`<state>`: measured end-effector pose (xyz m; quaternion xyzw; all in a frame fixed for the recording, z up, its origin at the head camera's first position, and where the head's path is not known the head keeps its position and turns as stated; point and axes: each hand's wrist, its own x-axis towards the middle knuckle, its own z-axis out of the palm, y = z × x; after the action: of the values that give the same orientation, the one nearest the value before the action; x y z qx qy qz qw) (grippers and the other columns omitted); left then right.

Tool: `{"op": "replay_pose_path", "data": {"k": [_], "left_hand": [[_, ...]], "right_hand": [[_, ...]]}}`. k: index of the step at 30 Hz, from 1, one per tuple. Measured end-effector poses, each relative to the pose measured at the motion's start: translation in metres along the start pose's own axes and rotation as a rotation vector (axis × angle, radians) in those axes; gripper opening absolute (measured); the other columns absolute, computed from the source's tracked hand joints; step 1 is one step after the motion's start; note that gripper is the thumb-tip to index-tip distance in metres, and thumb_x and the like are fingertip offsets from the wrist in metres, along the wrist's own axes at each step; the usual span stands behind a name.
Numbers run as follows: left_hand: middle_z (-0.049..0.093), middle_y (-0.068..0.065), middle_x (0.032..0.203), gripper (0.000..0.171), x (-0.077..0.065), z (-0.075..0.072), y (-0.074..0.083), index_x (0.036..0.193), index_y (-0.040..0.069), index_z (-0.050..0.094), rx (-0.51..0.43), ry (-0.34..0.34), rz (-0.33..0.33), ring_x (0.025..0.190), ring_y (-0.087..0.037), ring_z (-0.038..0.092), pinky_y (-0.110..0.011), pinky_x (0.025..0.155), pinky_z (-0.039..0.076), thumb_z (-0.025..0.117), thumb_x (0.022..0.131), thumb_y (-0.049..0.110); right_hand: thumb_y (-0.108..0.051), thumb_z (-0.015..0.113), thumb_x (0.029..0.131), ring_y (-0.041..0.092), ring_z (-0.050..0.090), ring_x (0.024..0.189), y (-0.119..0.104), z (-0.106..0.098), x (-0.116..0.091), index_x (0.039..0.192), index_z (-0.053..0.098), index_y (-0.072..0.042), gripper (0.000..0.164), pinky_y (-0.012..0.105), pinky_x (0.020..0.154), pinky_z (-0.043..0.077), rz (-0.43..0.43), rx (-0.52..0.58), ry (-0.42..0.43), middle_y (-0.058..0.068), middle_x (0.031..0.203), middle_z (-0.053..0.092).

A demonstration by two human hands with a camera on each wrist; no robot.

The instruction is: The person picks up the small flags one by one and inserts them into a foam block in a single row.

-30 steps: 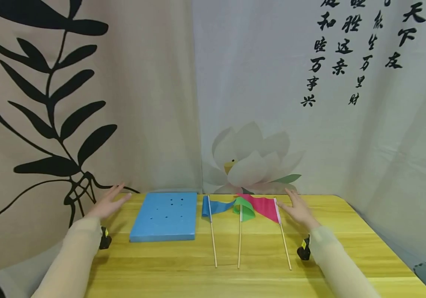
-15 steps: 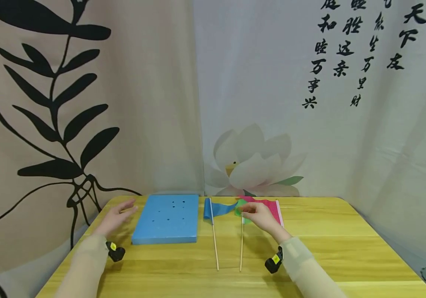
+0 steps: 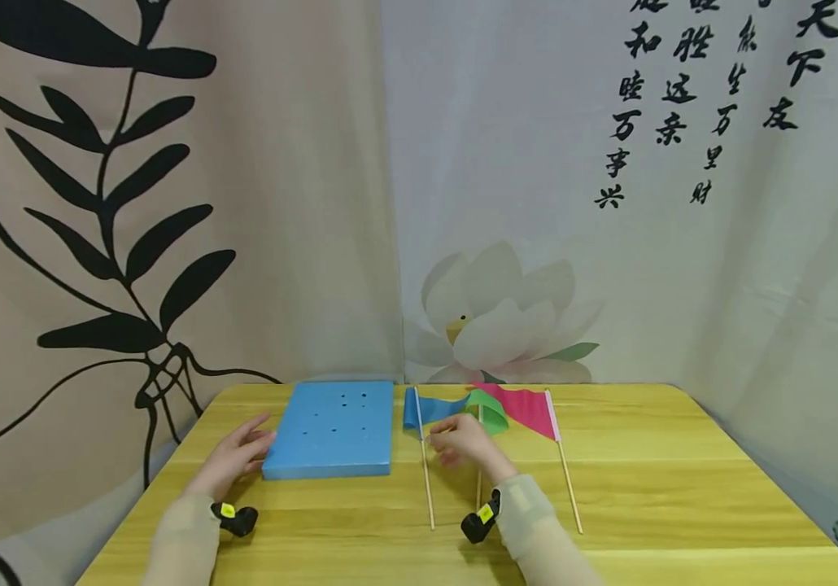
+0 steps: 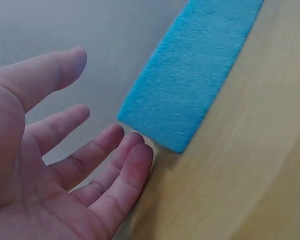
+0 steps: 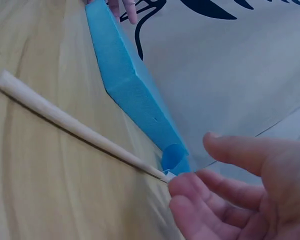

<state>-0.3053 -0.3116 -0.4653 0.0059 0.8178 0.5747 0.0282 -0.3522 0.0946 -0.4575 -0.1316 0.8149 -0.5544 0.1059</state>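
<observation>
A flat blue foam block (image 3: 327,448) with small holes in its top lies on the table. My left hand (image 3: 232,456) is at its left edge, fingers relaxed and spread; in the left wrist view the fingertips are close to a corner of the block, and contact is unclear. Right of the block lies a blue flag (image 3: 434,409) on a thin wooden stick (image 5: 80,127). My right hand (image 3: 472,446) hovers by the upper part of that stick, thumb apart from the fingers, holding nothing. Beneath it, a green flag (image 3: 492,412) is partly covered by the hand and wrist.
A pink flag (image 3: 525,407) on its stick lies at the right, slightly slanted. All of this rests on a wooden table (image 3: 668,488). Behind the table's far edge hangs a printed curtain (image 3: 316,203). A black wrist camera (image 3: 479,521) sits at the right wrist.
My right hand has moved left from beside the pink flag, over the green flag, to the blue flag's stick. My left hand has come down and right to the block's left edge.
</observation>
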Motion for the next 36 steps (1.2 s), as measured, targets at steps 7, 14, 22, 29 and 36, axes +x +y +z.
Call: {"op": "replay_pose_path", "data": {"k": [7, 14, 22, 29, 36], "left_hand": [[0.032, -0.027, 0.147, 0.070, 0.001, 0.003, -0.007, 0.155, 0.006, 0.019, -0.027, 0.016, 0.014, 0.129, -0.042, 0.041, -0.046, 0.099, 0.046, 0.056, 0.100, 0.030], [0.035, -0.025, 0.148, 0.070, 0.002, 0.006, -0.010, 0.154, 0.006, 0.022, 0.004, 0.026, 0.046, 0.129, -0.041, 0.041, -0.048, 0.101, 0.045, 0.057, 0.099, 0.032], [0.038, -0.026, 0.147, 0.068, 0.002, 0.006, -0.015, 0.150, 0.001, 0.032, 0.033, 0.040, 0.031, 0.128, -0.039, 0.043, -0.043, 0.097, 0.048, 0.062, 0.097, 0.029], [0.038, -0.025, 0.147, 0.063, 0.002, 0.007, -0.017, 0.146, 0.000, 0.041, 0.009, 0.040, -0.023, 0.127, -0.037, 0.044, -0.040, 0.093, 0.050, 0.064, 0.095, 0.027], [0.036, -0.027, 0.148, 0.064, 0.006, 0.007, -0.018, 0.147, -0.002, 0.039, 0.028, 0.041, -0.019, 0.128, -0.039, 0.043, -0.043, 0.095, 0.049, 0.063, 0.096, 0.028]], "right_hand": [[-0.015, 0.069, 0.090, 0.023, 0.066, 0.060, 0.006, 0.011, 0.001, 0.111, 0.064, 0.007, 0.031, 0.037, 0.057, 0.060, 0.080, 0.068, -0.040, 0.014, 0.078, 0.068], [-0.013, 0.073, 0.086, 0.020, 0.062, 0.055, 0.013, 0.025, 0.001, 0.107, 0.062, 0.006, 0.030, 0.037, 0.052, 0.059, 0.090, 0.112, 0.022, 0.014, 0.075, 0.065], [-0.016, 0.080, 0.080, 0.016, 0.056, 0.044, 0.012, 0.033, 0.000, 0.082, 0.065, -0.001, 0.021, 0.034, 0.043, 0.056, 0.060, -0.028, 0.108, 0.008, 0.061, 0.059], [-0.020, 0.085, 0.075, 0.013, 0.046, 0.034, 0.011, 0.040, 0.001, 0.052, 0.053, -0.011, 0.040, 0.032, 0.037, 0.052, 0.007, -0.162, 0.121, 0.000, 0.042, 0.048], [-0.026, 0.086, 0.072, 0.010, 0.041, 0.029, 0.009, 0.042, 0.004, 0.045, 0.040, -0.018, 0.054, 0.031, 0.035, 0.049, -0.022, -0.272, 0.135, -0.006, 0.036, 0.037]]}}
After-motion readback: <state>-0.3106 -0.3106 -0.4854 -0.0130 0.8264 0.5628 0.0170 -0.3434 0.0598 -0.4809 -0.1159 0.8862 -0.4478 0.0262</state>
